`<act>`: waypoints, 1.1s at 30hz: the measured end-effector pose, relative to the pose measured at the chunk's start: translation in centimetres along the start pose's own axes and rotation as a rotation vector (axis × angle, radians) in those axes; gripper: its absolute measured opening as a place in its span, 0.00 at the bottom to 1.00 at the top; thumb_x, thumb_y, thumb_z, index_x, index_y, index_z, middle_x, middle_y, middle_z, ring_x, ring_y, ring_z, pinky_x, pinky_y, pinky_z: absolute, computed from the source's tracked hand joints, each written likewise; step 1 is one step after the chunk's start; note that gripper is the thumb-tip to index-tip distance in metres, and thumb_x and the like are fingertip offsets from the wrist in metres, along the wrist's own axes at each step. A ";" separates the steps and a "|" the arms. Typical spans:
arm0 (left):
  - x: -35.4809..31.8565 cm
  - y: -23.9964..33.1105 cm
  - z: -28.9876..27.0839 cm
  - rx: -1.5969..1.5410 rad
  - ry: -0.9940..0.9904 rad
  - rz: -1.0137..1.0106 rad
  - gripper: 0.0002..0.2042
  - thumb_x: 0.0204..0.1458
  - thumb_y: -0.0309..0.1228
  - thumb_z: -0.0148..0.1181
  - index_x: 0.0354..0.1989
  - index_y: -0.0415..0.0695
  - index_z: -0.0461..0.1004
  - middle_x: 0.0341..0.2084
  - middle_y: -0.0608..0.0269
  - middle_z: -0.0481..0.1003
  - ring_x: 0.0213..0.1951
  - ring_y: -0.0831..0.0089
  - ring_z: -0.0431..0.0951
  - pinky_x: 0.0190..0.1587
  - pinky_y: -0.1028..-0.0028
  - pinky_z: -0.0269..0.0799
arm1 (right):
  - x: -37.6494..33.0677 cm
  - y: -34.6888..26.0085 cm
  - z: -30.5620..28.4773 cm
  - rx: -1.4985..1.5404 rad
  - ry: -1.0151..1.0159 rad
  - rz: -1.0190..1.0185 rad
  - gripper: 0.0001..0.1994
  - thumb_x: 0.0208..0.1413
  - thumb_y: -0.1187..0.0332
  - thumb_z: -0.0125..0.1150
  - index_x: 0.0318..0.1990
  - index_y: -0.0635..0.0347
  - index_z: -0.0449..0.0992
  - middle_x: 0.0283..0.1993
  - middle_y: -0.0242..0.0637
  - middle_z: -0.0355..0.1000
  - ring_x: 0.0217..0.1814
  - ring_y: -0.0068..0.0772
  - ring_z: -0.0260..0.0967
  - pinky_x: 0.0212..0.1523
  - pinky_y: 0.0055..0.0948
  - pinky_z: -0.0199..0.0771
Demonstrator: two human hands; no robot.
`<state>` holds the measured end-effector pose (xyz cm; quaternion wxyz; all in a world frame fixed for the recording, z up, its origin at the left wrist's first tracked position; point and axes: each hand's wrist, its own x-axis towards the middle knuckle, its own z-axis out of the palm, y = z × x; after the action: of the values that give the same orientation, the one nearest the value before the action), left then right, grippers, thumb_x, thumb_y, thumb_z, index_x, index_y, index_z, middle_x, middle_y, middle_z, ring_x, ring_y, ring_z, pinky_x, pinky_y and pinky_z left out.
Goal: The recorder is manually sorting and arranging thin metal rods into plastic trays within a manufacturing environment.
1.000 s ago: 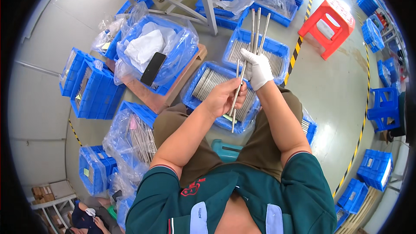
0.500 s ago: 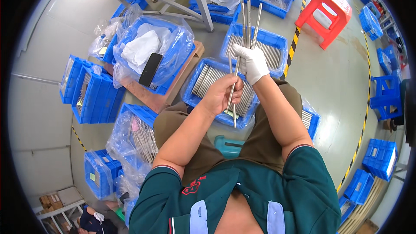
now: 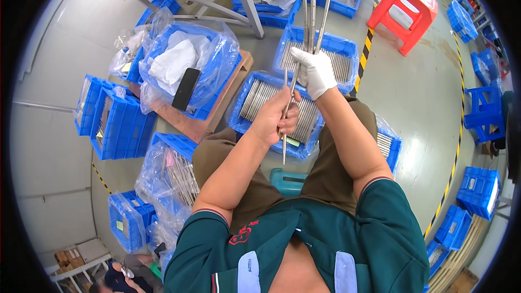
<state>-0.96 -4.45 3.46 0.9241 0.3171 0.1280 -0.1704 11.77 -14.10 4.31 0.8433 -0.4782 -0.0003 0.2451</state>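
Metal rods (image 3: pixel 305 19) gripped above blue plastic crates (image 3: pixel 235 121)
The bare left hand (image 3: pixel 278 115) is closed around slim rods near their lower ends; close by, the white-gloved right hand (image 3: pixel 316 71) clasps several fanned upward, over crates lined with similar rods.

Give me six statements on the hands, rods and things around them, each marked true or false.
1. The right hand wears a white glove. True.
2. The left hand is gloved too. False: it is bare.
3. Both hands hold metal rods. True.
4. The black phone lies on the floor. False: it lies on a plastic-lined blue crate.
5. The stool at upper right is yellow. False: it is red.
6. Rods fill the crate below the left hand. True.
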 end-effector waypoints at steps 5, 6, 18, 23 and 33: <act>0.0 0.7 -0.4 0.016 0.023 -0.004 0.14 0.60 0.43 0.44 0.33 0.45 0.66 0.18 0.72 0.61 0.12 0.88 0.51 0.12 0.85 0.47 | -0.3 -0.4 0.7 -0.028 -0.023 0.019 0.11 0.46 0.68 0.66 0.24 0.53 0.65 0.13 0.23 0.56 0.09 0.17 0.48 0.11 0.20 0.44; 0.3 0.7 -0.4 0.020 0.010 0.001 0.14 0.60 0.42 0.45 0.32 0.45 0.66 0.17 0.72 0.61 0.12 0.88 0.51 0.12 0.84 0.48 | 0.1 -0.2 0.5 -0.025 -0.017 0.019 0.11 0.46 0.68 0.66 0.24 0.53 0.65 0.13 0.23 0.56 0.09 0.17 0.48 0.11 0.20 0.44; -0.1 0.0 -1.4 0.288 0.018 0.045 0.14 0.58 0.39 0.50 0.31 0.40 0.67 0.22 0.67 0.63 0.20 0.80 0.63 0.21 0.80 0.60 | 1.4 -0.9 -0.7 -0.007 0.044 -0.028 0.11 0.45 0.67 0.67 0.25 0.56 0.68 0.14 0.25 0.59 0.09 0.18 0.51 0.10 0.20 0.47; -1.0 1.6 -1.7 0.453 -0.011 -0.008 0.15 0.59 0.41 0.50 0.27 0.41 0.66 0.22 0.66 0.65 0.21 0.77 0.69 0.23 0.77 0.67 | 4.1 -4.3 -4.8 0.127 0.081 -0.136 0.11 0.49 0.65 0.63 0.22 0.55 0.68 0.12 0.21 0.56 0.09 0.16 0.48 0.11 0.21 0.45; 0.7 1.7 -3.1 0.233 -0.241 0.050 0.17 0.57 0.43 0.50 0.26 0.41 0.70 0.41 0.49 0.71 0.34 0.63 0.77 0.36 0.64 0.74 | -1.7 0.7 -0.1 -0.464 -0.234 0.184 0.12 0.48 0.64 0.65 0.30 0.63 0.73 0.19 0.31 0.67 0.16 0.18 0.59 0.16 0.20 0.57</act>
<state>-0.06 -1.37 1.75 0.8936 0.4027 -0.0121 -0.1978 10.02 -14.64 4.11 0.6797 -0.6250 -0.1105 0.3677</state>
